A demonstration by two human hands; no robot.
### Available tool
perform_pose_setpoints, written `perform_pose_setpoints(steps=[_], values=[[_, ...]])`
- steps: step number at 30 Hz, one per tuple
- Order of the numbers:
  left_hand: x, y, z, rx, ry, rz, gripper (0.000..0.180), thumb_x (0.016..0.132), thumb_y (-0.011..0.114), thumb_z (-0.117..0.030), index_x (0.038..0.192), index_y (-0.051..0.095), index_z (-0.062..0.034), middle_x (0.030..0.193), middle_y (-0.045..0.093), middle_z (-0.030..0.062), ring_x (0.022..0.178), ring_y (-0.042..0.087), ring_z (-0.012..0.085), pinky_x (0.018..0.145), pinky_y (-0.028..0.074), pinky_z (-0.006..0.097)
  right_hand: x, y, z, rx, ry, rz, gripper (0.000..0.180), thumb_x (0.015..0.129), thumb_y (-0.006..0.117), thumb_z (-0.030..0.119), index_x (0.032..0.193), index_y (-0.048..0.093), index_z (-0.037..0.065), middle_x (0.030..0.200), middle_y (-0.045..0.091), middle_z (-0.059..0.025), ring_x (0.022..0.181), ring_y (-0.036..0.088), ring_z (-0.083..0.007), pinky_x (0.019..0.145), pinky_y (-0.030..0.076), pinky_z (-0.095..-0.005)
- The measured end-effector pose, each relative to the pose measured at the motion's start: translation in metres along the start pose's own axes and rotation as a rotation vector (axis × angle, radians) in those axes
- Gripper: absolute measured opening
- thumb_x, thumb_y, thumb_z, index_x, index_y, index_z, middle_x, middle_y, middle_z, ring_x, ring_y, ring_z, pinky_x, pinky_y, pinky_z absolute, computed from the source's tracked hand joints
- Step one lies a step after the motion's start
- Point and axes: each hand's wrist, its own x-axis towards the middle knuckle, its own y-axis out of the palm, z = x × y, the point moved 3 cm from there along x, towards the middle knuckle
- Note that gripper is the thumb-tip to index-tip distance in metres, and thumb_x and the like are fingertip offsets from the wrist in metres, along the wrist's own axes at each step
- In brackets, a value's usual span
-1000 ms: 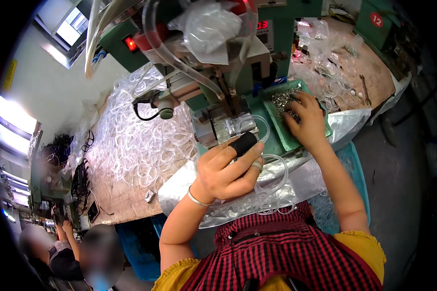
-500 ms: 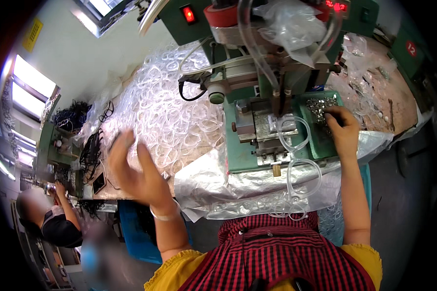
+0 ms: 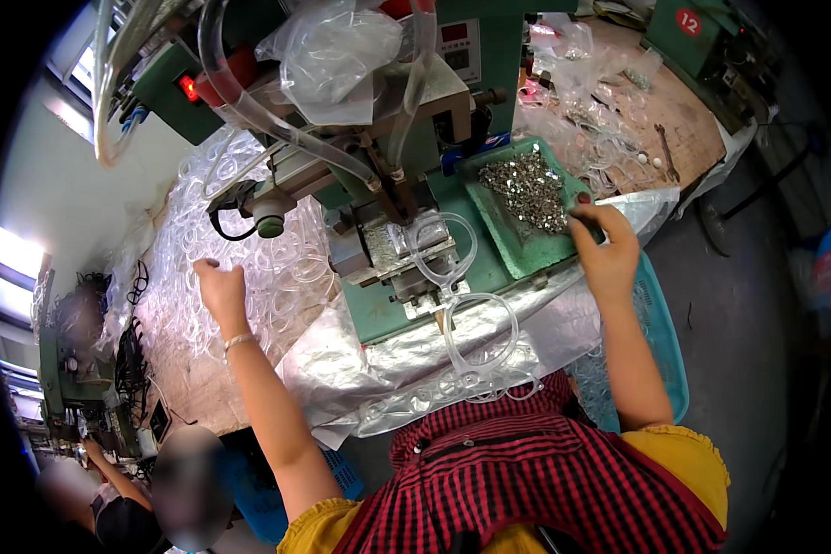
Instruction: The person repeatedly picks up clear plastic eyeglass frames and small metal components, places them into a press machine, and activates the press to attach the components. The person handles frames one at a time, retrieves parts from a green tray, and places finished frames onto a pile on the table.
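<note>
My left hand (image 3: 222, 294) hovers over the left part of a wide heap of clear plastic loop-shaped pieces (image 3: 286, 268); its thumb and forefinger stand apart and I see nothing between them. At the right rim of a green tray (image 3: 524, 263) is my right hand (image 3: 611, 254), its thumb and fingertips drawn together. Whatever they pinch is too small to make out. Small shiny metal parts (image 3: 524, 189) lie piled in the tray. In front of the press (image 3: 397, 245), a clear double-loop piece (image 3: 475, 242) sits at the metal fixture, and another clear loop (image 3: 515, 337) hangs below it toward my apron.
Silvery sheeting (image 3: 328, 346) covers the table's front edge. A blue basket (image 3: 665, 342) stands below on the right, another blue crate (image 3: 342, 471) on the left. A wrench (image 3: 667, 152) lies at the far right. Another person (image 3: 125, 512) works at lower left.
My left hand has moved away from me onto the clear heap. My right hand has drawn back from the metal parts to the tray's rim. The whole view has turned and shifted right.
</note>
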Motion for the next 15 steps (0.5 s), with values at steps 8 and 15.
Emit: perform_pose_setpoints(steps=[8,15], values=[[-0.041,-0.048,-0.060,-0.066,0.473,-0.227,0.012,0.081,0.067,-0.008,0.092,0.067,-0.0055,0.087,0.066,0.0101,0.082,0.062,0.0287,0.075,0.049,0.039,0.029,0.022,0.095,0.447,-0.017,0.370,0.015,0.078,0.069,0.005,0.092,0.069,0.000,0.088,0.069,-0.0074,0.086,0.065,-0.0166,0.079,0.049,-0.0288],[-0.048,-0.033,-0.128,0.042,0.423,-0.264,0.019,0.078,0.070,-0.025,0.075,0.070,-0.0056,0.085,0.063,0.0086,0.084,0.058,0.0302,0.074,0.047,0.042,0.042,0.081,0.126,0.747,0.047,0.450,0.036,0.074,0.072,0.006,0.108,0.062,-0.001,0.089,0.067,-0.0077,0.085,0.063,-0.0160,0.082,0.049,-0.0290]])
